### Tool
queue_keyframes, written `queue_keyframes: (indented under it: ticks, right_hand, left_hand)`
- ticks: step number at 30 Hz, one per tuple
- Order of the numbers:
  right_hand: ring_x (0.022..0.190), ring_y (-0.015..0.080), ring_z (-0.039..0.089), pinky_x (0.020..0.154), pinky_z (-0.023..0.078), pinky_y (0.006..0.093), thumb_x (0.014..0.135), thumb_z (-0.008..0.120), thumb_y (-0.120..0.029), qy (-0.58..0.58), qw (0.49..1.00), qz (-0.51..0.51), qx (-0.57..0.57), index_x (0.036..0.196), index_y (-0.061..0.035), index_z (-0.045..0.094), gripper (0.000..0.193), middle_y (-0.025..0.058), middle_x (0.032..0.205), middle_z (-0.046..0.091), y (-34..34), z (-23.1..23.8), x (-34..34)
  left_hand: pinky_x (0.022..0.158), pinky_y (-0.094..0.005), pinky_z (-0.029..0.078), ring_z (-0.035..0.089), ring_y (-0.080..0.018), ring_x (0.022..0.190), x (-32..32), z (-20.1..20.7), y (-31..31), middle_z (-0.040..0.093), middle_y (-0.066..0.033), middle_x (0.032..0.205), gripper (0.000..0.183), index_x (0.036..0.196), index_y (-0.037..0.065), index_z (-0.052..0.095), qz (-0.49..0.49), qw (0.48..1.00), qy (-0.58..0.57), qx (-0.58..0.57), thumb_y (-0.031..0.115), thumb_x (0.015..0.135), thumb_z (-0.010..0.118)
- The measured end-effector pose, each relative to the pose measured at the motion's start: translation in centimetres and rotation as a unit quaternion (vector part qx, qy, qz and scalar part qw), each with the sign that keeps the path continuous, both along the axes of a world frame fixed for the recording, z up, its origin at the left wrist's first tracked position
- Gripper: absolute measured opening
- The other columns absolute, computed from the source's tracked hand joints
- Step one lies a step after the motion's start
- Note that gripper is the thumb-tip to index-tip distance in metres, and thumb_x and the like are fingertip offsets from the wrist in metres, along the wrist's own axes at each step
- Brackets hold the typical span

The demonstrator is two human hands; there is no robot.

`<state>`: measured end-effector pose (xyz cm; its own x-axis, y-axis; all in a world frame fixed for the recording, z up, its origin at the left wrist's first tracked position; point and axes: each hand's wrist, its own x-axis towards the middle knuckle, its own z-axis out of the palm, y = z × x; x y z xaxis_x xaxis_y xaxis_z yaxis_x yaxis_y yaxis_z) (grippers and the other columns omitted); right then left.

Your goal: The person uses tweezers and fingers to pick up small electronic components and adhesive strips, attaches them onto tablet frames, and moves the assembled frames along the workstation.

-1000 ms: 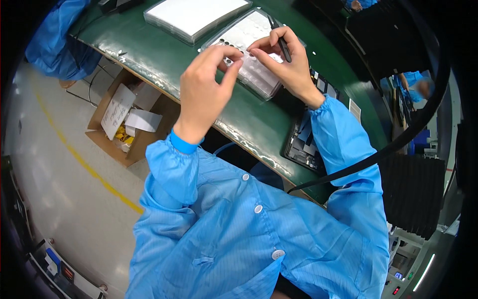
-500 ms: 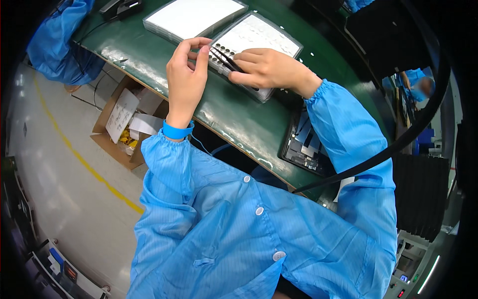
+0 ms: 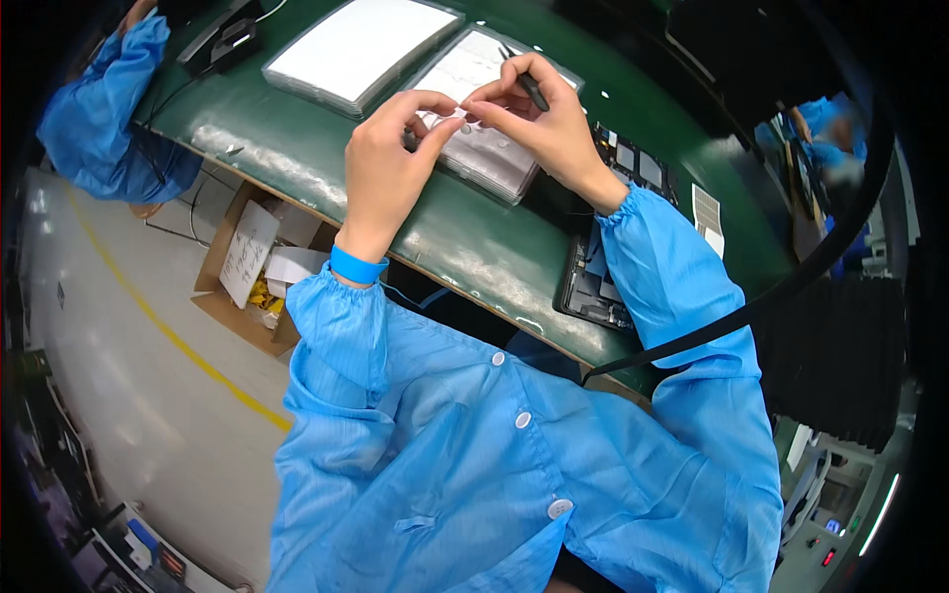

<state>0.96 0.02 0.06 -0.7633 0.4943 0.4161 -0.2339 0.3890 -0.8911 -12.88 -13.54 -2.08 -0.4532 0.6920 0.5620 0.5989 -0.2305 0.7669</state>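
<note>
My hands meet fingertip to fingertip above a clear plastic tray [image 3: 486,170] with a white sheet in it. My left hand [image 3: 388,163], with a blue band at the wrist, is closed in a pinch of thumb and forefinger. My right hand [image 3: 556,127] has black tweezers [image 3: 535,91] tucked in its curled fingers, tips pointing up and away. Its thumb and forefinger also pinch close to the left fingertips. Something tiny and pale seems to lie between them, too small to name. Left of the tray stands a stack of clear trays with a white top [image 3: 361,49].
An opened tablet-like device [image 3: 585,287] lies by the table's front edge under my right forearm. Circuit parts [image 3: 643,163] and a printed paper [image 3: 708,219] are beyond. A black strap [image 3: 692,341] crosses my right arm. At left are a co-worker's blue sleeve [image 3: 99,119] and a cardboard box [image 3: 232,318].
The tweezers have left the row of dark round pieces and turned back in my right hand. Both hands have come together at the fingertips over the tray.
</note>
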Motion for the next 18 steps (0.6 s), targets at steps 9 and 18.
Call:
queue_keyframes:
  ticks: [9, 18]
  right_hand:
    - [0.099, 0.0173, 0.069, 0.088, 0.057, 0.0296, 0.092, 0.071, -0.005, 0.002, 0.999, 0.005, -0.046, 0.101, -0.0069, 0.047, 0.026, 0.0143, 0.103, 0.071, -0.2, -1.4, 0.3]
    - [0.094, 0.0143, 0.068, 0.086, 0.056, 0.0274, 0.091, 0.072, -0.007, 0.010, 0.999, 0.013, -0.043, 0.103, -0.0061, 0.048, 0.027, 0.0121, 0.101, 0.071, 0.0, -1.6, 0.2]
  left_hand:
    - [0.055, -0.0236, 0.032, 0.052, -0.0046, 0.063, 0.0, -0.2, 0.0, 0.074, 0.0031, 0.088, 0.010, 0.089, 0.007, 0.073, -0.027, 0.999, 0.034, -0.014, 0.010, 0.081, 0.079]
    - [0.059, -0.0254, 0.038, 0.045, -0.0082, 0.062, 0.1, -0.3, 0.3, 0.067, 0.0000, 0.084, 0.010, 0.092, 0.003, 0.069, -0.022, 0.993, 0.102, -0.056, 0.004, 0.084, 0.075]
